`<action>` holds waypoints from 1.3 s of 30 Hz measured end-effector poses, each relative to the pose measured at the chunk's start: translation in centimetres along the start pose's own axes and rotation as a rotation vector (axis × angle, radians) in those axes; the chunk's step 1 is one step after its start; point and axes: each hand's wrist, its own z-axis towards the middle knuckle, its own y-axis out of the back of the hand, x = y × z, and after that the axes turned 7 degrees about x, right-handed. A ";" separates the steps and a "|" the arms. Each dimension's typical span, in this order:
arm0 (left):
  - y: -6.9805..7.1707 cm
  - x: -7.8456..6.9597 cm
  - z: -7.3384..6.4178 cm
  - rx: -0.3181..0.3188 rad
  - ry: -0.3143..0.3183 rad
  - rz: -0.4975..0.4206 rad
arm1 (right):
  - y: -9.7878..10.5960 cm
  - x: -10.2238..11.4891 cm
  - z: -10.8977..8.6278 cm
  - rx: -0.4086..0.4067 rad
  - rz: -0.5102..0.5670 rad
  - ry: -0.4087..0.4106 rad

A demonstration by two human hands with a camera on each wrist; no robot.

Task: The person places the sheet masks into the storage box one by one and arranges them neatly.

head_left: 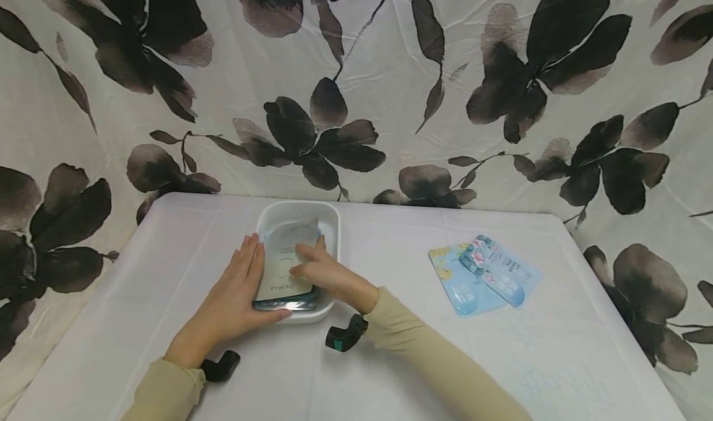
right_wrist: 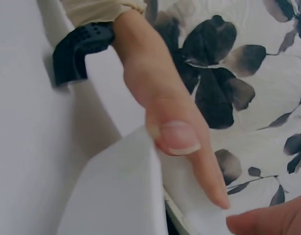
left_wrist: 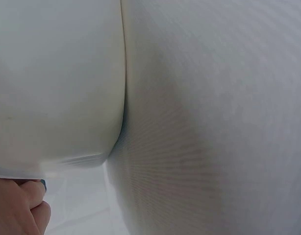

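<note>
A white plastic tub (head_left: pixel 334 235) holds a pale sheet mask packet (head_left: pixel 278 272) printed PMPM, with a shiny dark-edged packet (head_left: pixel 295 303) under it. My left hand (head_left: pixel 234 291) lies along the tub's left side, its fingers straight and its thumb stretched across the near end. With thumb and finger on the pale packet's face, my right hand (head_left: pixel 328 272) grips it near its right edge; part of this grip is hidden. The tub's outer wall (left_wrist: pixel 57 88) fills much of the left wrist view. Curled fingers (left_wrist: pixel 35 200) show below it.
On the right of the white table (head_left: pixel 384 247) lie two overlapping blue mask packets, a yellow-patterned one (head_left: pixel 462 288) under a floral one (head_left: pixel 492 266). A floral cloth (head_left: pixel 390 99) hangs behind the table. Black wrist devices (head_left: pixel 346 334) sit at both cuffs.
</note>
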 end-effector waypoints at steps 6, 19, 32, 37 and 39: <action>-0.2 0.2 -0.1 -0.024 -0.020 0.015 | -1.0 -0.7 0.6 -0.063 0.002 -0.042; -0.6 0.4 -0.6 0.004 -0.012 -0.007 | -0.7 0.0 -0.2 -0.209 0.098 0.022; -0.5 0.7 -1.0 -0.007 -0.011 -0.011 | 4.5 1.1 -3.8 -0.263 0.228 0.197; -0.7 0.8 -0.9 -0.009 -0.013 -0.005 | 7.9 0.5 -5.7 -0.348 0.348 0.316; -0.8 0.8 -0.9 -0.008 -0.012 -0.002 | 9.3 0.0 -6.6 -0.388 0.381 0.355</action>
